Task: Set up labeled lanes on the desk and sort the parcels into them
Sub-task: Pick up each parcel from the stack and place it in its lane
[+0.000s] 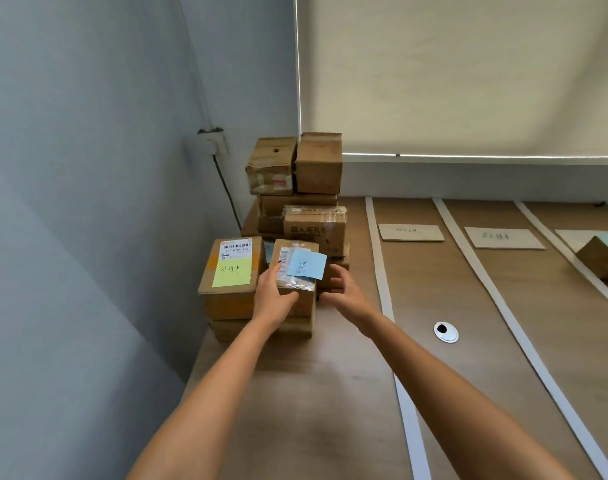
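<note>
Head view: both bare arms reach toward a pile of cardboard parcels at the table's far left corner.
Left grip: the left hand [274,299] grasps the small parcel [295,289] on its left side, thumb across its near face and fingers curled along the edge.
Right grip: the right hand [342,292] is released, fingers spread and loosely bent just beside the parcel's right side; contact cannot be told.
Parcel: it sits on top of a flat box in the pile and carries a blue note [306,265] with handwriting.
Neighbour: a box with a yellow note [231,271] stands just to its left.
Lanes: white tape strips [382,278] divide the table [313,393]; paper labels [411,232] lie at the far ends.
Far right lane: one parcel [602,258] lies there.
</note>
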Demonstrator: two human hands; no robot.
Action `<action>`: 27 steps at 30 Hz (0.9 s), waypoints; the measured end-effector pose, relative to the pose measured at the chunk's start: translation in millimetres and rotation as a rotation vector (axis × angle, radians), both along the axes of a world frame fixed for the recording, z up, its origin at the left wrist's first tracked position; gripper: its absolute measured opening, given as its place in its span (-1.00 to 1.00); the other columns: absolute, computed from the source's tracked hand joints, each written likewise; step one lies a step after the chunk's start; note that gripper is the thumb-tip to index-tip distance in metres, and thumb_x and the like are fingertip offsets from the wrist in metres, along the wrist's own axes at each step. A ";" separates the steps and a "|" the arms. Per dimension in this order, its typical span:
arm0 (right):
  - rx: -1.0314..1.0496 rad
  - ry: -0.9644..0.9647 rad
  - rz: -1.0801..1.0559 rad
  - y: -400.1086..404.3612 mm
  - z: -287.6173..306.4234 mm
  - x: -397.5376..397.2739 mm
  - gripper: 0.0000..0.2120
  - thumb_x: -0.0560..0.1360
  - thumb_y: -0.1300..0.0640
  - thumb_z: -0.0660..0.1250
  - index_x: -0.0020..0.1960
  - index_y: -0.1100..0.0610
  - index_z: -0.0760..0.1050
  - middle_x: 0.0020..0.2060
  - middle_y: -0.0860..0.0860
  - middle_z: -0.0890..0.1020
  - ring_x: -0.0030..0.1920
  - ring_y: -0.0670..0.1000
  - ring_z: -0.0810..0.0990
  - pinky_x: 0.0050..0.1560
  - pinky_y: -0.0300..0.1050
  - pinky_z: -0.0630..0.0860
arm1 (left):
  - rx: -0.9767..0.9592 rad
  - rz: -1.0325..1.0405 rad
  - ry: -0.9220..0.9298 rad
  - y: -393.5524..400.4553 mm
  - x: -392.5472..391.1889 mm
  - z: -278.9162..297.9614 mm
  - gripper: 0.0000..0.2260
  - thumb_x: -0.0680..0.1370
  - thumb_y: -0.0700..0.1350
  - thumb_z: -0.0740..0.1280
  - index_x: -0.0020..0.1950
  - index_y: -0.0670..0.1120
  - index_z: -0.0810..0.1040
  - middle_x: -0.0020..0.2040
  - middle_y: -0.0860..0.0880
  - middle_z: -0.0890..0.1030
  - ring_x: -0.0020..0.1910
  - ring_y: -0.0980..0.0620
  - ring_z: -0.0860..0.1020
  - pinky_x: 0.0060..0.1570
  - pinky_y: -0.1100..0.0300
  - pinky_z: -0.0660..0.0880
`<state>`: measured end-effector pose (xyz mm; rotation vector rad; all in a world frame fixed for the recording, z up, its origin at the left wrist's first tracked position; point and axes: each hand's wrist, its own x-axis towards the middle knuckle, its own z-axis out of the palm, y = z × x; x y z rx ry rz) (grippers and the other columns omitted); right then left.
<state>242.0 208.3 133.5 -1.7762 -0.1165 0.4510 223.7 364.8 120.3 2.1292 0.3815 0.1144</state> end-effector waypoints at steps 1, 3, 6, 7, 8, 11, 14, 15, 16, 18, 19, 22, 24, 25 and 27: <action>-0.003 0.010 -0.006 6.1 -3.4 5.7 -0.29 0.47 0.24 0.36 0.49 0.07 0.06 0.42 0.14 0.28 0.39 0.13 0.29 0.22 -0.07 0.36 | 0.036 -0.002 -0.003 1.4 5.2 -4.9 -0.36 0.48 -0.21 0.40 0.49 -0.01 0.20 0.45 -0.05 0.28 0.42 -0.05 0.29 0.36 -0.01 0.33; -0.027 0.027 -0.024 18.0 -9.9 15.7 -0.24 0.46 0.18 0.39 0.51 0.06 0.02 0.44 0.09 0.28 0.42 0.11 0.27 0.31 -0.01 0.32 | 0.098 0.037 -0.005 2.7 13.0 -11.6 -0.38 0.48 -0.17 0.40 0.47 0.01 0.21 0.44 -0.07 0.31 0.43 -0.08 0.27 0.37 -0.08 0.33; -0.005 0.069 -0.060 32.8 -18.5 25.0 -0.17 0.45 0.13 0.41 0.52 0.07 -0.06 0.42 0.05 0.32 0.40 0.07 0.31 0.29 -0.06 0.33 | 0.125 0.101 -0.002 2.4 19.2 -16.0 -0.42 0.49 -0.11 0.39 0.46 0.02 0.24 0.39 -0.07 0.39 0.38 -0.09 0.33 0.32 -0.07 0.38; 0.011 0.087 -0.067 36.5 -20.6 25.9 -0.15 0.45 0.11 0.41 0.51 0.08 -0.08 0.40 0.05 0.34 0.37 0.05 0.34 0.26 -0.10 0.35 | 0.123 0.100 0.000 1.4 20.0 -16.2 -0.42 0.49 -0.09 0.38 0.46 0.02 0.24 0.37 -0.05 0.42 0.35 -0.08 0.36 0.30 -0.05 0.40; 0.019 0.103 -0.074 39.4 -21.4 25.3 -0.14 0.45 0.09 0.42 0.51 0.09 -0.10 0.38 0.05 0.36 0.35 0.03 0.36 0.23 -0.13 0.37 | 0.121 0.096 0.000 0.0 20.7 -15.7 -0.43 0.50 -0.08 0.38 0.46 0.01 0.24 0.35 -0.05 0.43 0.33 -0.08 0.37 0.29 -0.04 0.40; 0.032 0.112 -0.102 38.1 -22.4 20.9 -0.10 0.43 0.05 0.43 0.50 0.09 -0.14 0.36 0.04 0.37 0.33 0.01 0.38 0.18 -0.17 0.39 | 0.105 0.120 0.012 -4.8 21.2 -12.4 -0.43 0.50 -0.06 0.37 0.46 -0.02 0.23 0.35 -0.08 0.41 0.31 -0.08 0.39 0.27 0.01 0.42; 0.034 0.093 -0.129 21.2 -21.7 15.0 -0.12 0.45 0.11 0.42 0.49 0.09 -0.16 0.37 0.06 0.37 0.34 0.02 0.38 0.25 -0.12 0.41 | 0.032 0.156 0.040 -20.0 10.7 -4.9 -0.47 0.54 -0.06 0.32 0.46 -0.05 0.21 0.36 -0.11 0.34 0.25 -0.07 0.44 0.14 0.11 0.45; 0.039 0.089 -0.127 13.5 -19.9 12.2 -0.12 0.46 0.13 0.41 0.49 0.09 -0.17 0.37 0.07 0.37 0.34 0.01 0.38 0.28 -0.09 0.40 | 0.018 0.161 0.036 -27.5 5.5 -2.2 -0.50 0.56 -0.06 0.30 0.46 -0.05 0.21 0.36 -0.12 0.32 0.22 -0.07 0.46 0.09 0.14 0.46; 0.043 0.087 -0.126 5.1 -17.8 8.7 -0.14 0.47 0.15 0.39 0.49 0.09 -0.18 0.37 0.06 0.37 0.32 0.00 0.39 0.29 -0.09 0.40 | 0.011 0.164 0.029 -36.1 -0.1 0.7 -0.52 0.57 -0.06 0.28 0.45 -0.06 0.22 0.35 -0.11 0.31 0.20 -0.07 0.47 0.05 0.17 0.44; 0.035 0.075 -0.135 -16.9 -14.9 0.8 -0.22 0.51 0.17 0.33 0.48 0.09 -0.16 0.32 0.01 0.40 0.21 -0.05 0.43 0.18 -0.17 0.44 | 0.013 0.173 0.012 -58.1 -11.2 7.3 -0.55 0.58 -0.06 0.25 0.44 -0.08 0.24 0.34 -0.10 0.30 0.21 -0.08 0.46 0.05 0.20 0.38; 0.036 0.077 -0.147 -30.3 -13.1 -3.9 -0.27 0.54 0.17 0.29 0.47 0.08 -0.16 0.29 -0.01 0.42 0.17 -0.06 0.44 0.12 -0.19 0.44 | 0.007 0.177 0.009 -71.1 -17.0 10.2 -0.56 0.58 -0.07 0.25 0.44 -0.09 0.26 0.34 -0.10 0.30 0.24 -0.09 0.44 0.09 0.19 0.37; 0.044 0.094 -0.189 -77.6 -10.4 -17.0 -0.40 0.58 0.17 0.21 0.44 0.08 -0.11 0.29 0.04 0.46 0.19 0.02 0.49 0.09 -0.16 0.45 | -0.032 0.198 0.004 -116.4 -38.1 22.0 -0.57 0.59 -0.11 0.24 0.44 -0.12 0.26 0.34 -0.13 0.31 0.27 -0.07 0.41 0.09 0.20 0.37; 0.024 0.089 -0.206 -106.0 -7.2 -26.6 -0.52 0.58 0.16 0.20 0.40 0.12 0.04 0.21 0.06 0.47 0.16 0.03 0.50 0.00 -0.19 0.46 | -0.058 0.211 0.016 -143.1 -48.4 23.2 -0.55 0.59 -0.12 0.24 0.46 -0.14 0.24 0.35 -0.15 0.30 0.24 -0.07 0.42 0.04 0.23 0.36; 0.012 0.075 -0.207 -125.9 -5.8 -32.6 -0.58 0.56 0.13 0.22 0.36 0.12 0.15 0.18 0.05 0.47 0.14 0.02 0.50 -0.02 -0.19 0.48 | -0.075 0.221 0.017 -162.1 -55.0 24.4 -0.54 0.59 -0.12 0.25 0.46 -0.15 0.24 0.35 -0.16 0.30 0.24 -0.07 0.43 0.07 0.21 0.38; -0.028 0.028 -0.173 -170.2 -4.4 -44.1 -0.68 0.50 0.07 0.25 0.24 0.06 0.39 0.20 0.08 0.50 0.15 0.05 0.52 0.09 -0.07 0.52 | -0.109 0.234 0.004 -204.8 -69.5 28.9 -0.54 0.59 -0.11 0.24 0.46 -0.16 0.25 0.34 -0.17 0.31 0.24 -0.09 0.44 0.17 0.12 0.41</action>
